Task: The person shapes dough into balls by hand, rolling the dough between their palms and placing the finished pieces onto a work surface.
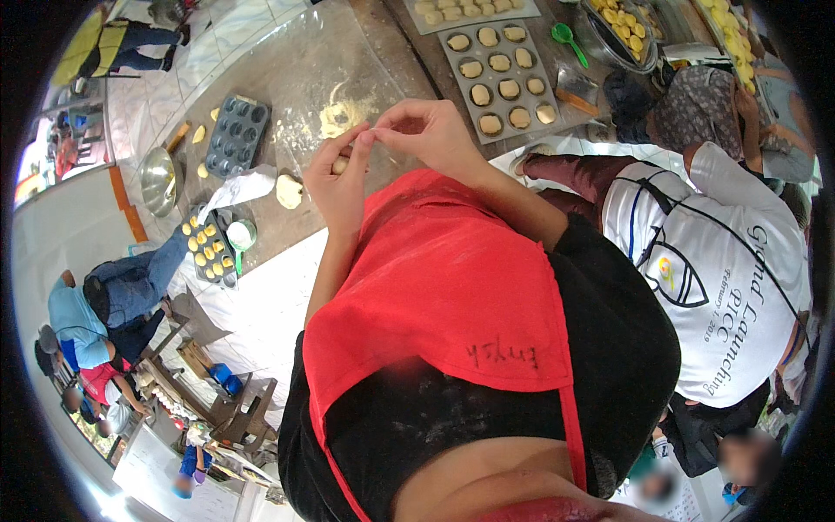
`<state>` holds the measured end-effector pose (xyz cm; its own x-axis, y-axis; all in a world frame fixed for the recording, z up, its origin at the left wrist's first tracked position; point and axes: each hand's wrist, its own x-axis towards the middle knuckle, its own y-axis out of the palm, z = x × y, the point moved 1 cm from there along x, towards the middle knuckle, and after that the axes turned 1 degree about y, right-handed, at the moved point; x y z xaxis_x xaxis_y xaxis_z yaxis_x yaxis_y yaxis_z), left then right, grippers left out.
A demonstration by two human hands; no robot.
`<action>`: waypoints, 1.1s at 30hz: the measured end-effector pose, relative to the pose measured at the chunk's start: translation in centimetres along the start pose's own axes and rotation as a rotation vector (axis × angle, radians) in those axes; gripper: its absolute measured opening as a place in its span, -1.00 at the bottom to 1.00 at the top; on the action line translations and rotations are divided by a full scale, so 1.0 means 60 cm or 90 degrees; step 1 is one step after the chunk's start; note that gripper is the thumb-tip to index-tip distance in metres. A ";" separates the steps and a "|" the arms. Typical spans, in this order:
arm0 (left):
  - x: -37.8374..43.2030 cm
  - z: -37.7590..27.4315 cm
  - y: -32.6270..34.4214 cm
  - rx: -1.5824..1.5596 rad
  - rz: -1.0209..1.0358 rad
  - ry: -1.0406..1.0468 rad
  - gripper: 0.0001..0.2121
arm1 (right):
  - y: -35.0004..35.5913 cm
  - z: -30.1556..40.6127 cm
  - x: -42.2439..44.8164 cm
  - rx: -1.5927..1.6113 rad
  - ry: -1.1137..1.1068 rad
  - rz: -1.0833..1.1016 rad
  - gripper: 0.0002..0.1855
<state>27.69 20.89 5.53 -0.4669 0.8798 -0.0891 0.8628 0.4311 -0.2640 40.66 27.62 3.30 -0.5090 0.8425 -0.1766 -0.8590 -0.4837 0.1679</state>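
My left hand [338, 179] is curled around a small piece of dough [340, 165], partly hidden by the fingers. The thumb and forefinger of my right hand [430, 134] meet at the left fingertips; whether they pinch a bit of dough is too small to tell. Both hands are above the near edge of a plastic-covered table [261, 78]. Beyond them lies a patch of flour [346, 116]. A larger dough lump [289, 191] rests left of my left hand. To the right, a grey muffin tin [484, 75] holds dough pieces in its cups.
At left are a dark muffin tin [236, 137], a filled muffin tin [210, 251], a steel bowl [156, 186] and a green-handled cup of white powder [241, 233]. A green spoon [569, 42] and a dough scraper [577, 100] lie at right. A person in white [711, 274] stands close at right.
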 end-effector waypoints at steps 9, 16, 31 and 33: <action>-0.002 0.015 0.001 -0.050 -0.022 -0.028 -0.81 | -0.003 -0.002 0.002 -0.060 -0.004 0.059 -0.88; 0.000 0.016 0.002 -0.067 -0.045 -0.041 -0.80 | -0.002 0.003 0.002 -0.019 0.043 0.064 -0.84; 0.017 0.029 -0.003 -0.043 -0.005 -0.107 -0.80 | -0.068 -0.036 0.031 -0.165 -0.054 -0.124 -0.81; 0.015 0.050 -0.012 -0.047 -0.008 -0.135 -0.80 | -0.114 -0.057 0.041 -0.248 -0.088 -0.188 -0.82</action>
<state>26.07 20.79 2.76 -0.5016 0.8159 -0.2875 0.8647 0.4623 -0.1965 45.06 32.20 -1.61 -0.2513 0.9675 -0.0273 -0.9357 -0.2500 -0.2489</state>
